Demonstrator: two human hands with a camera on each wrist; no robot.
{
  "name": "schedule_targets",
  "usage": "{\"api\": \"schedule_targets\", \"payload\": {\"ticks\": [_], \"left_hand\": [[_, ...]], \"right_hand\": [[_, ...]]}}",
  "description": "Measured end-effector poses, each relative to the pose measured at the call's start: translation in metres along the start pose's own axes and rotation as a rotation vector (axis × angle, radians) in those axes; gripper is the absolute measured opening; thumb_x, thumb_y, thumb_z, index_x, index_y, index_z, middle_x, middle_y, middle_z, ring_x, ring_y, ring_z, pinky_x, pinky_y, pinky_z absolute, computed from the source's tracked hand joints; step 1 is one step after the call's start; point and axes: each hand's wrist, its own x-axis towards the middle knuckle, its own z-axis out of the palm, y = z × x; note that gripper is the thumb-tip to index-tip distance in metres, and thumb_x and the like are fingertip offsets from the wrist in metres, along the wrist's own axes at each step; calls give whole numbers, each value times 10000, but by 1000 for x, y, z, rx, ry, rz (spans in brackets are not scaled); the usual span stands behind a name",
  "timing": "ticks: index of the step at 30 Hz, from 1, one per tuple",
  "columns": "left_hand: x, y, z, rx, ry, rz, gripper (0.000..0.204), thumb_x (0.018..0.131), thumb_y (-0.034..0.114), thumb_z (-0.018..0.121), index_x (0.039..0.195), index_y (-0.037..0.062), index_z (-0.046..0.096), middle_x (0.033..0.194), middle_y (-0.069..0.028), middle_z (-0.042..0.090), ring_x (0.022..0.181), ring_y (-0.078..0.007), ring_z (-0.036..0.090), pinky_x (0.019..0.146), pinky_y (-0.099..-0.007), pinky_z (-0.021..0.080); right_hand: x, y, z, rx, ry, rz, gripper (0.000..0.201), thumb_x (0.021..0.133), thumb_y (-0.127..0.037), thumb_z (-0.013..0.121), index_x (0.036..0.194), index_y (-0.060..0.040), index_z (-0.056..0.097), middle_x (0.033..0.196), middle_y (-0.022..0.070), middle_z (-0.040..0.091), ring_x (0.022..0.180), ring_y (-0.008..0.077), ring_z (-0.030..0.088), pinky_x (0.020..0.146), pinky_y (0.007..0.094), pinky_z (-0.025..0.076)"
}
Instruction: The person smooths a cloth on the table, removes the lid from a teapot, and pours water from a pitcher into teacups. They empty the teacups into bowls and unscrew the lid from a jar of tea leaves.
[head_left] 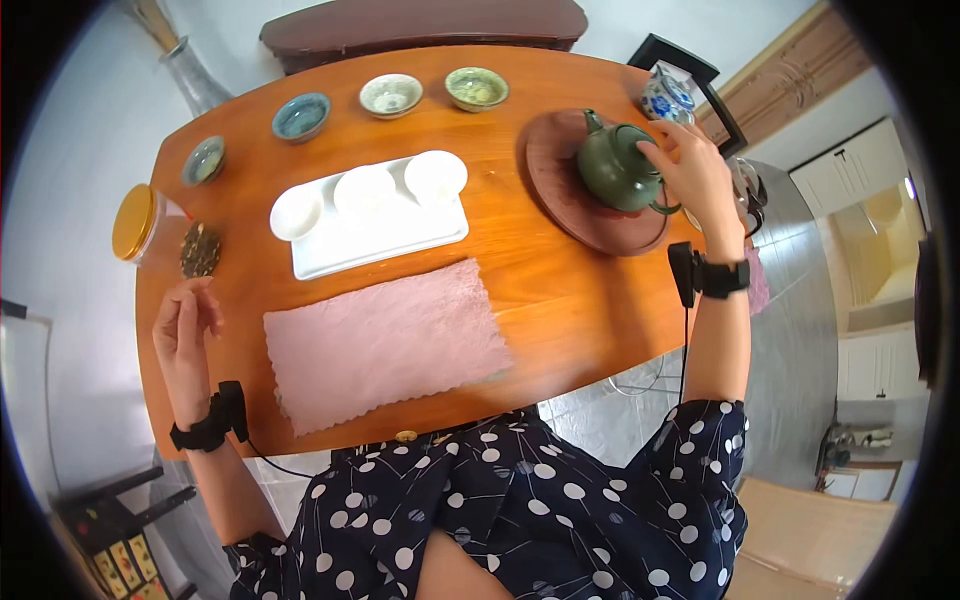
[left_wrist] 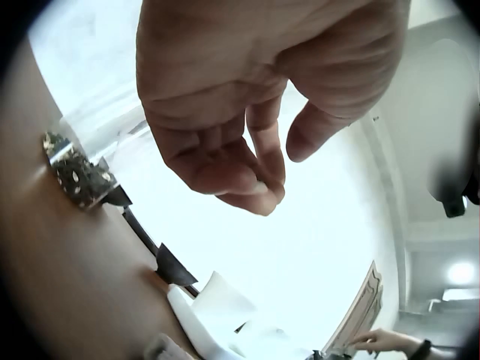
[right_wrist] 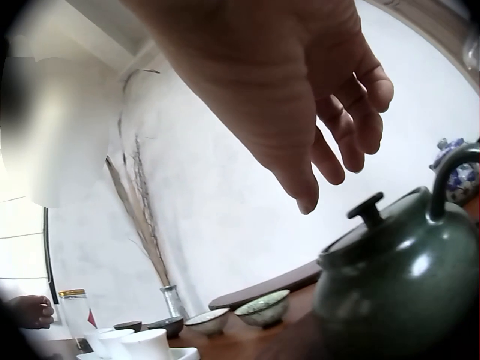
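Fingers (right_wrist: pixel 325 159) of the right hand (head_left: pixel 697 175): loosely bent, spaced apart, above the teapot (head_left: pixel 612 178), with a visible gap to the knob (right_wrist: pixel 366 210) in the right wrist view. Fingers of the left hand (head_left: pixel 185 325): softly curved, bunched closely, pinching nothing that I can see; they lie near the jar (head_left: pixel 135 225), a clear vessel with a gold lid and dark, flaky leaves (head_left: pixel 200 250) at its base.

Materials, as I read them: the table (head_left: pixel 560 320) is smooth, orange-brown wood. The cloth (head_left: pixel 390 345) is pale pink with a soft nap and scalloped edges. The white tray (head_left: pixel 380 260) is glossy, with rounded corners, and bears three round white cups (head_left: pixel 367 192). Four glazed bowls (head_left: pixel 478 92) form an arc beyond it.

Teapot, appearance: dark green, glossy, round-bellied. I note a short spout (head_left: pixel 592 121), a curved handle (right_wrist: pixel 452 162), a lid (right_wrist: pixel 352 238) seated on top and a dark, T-shaped knob. Location: upright on the brown tray (head_left: pixel 545 160), a rounded matte piece at the table's right side.
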Motion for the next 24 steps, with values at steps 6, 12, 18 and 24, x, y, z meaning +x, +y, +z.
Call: {"api": "schedule_targets", "payload": {"ticks": [6, 12, 18, 24], "left_hand": [[24, -26, 7, -336, 63, -18, 277, 1057, 261, 471, 1161, 55, 625, 853, 12, 518, 723, -92, 475, 609, -230, 359], [28, -38, 5, -614, 95, -90, 310, 1058, 298, 462, 1200, 59, 598, 854, 9, 487, 713, -108, 447, 607, -232, 356], [25, -49, -4, -797, 88, -105, 336, 1066, 302, 442, 1263, 55, 558, 919, -2, 485, 753, -111, 428, 632, -237, 370], [26, -55, -10, -853, 12, -84, 360, 1074, 298, 425, 1312, 49, 530, 969, 2, 503, 783, -108, 427, 661, -235, 383]], "right_hand": [[9, 16, 24, 156, -153, 103, 407, 868, -377, 714, 1164, -100, 687, 698, 105, 620, 689, 259, 641, 631, 384, 486], [9, 17, 26, 174, -161, 116, 404, 876, -373, 708, 1150, -77, 684, 701, 100, 611, 660, 244, 616, 613, 373, 472], [5, 12, 22, 219, -171, 164, 414, 874, -383, 708, 1147, -73, 685, 737, 90, 630, 696, 256, 642, 644, 377, 501], [5, 19, 30, 249, -87, 112, 357, 886, -309, 716, 1114, -35, 691, 703, 89, 630, 650, 199, 616, 617, 342, 485]]}}
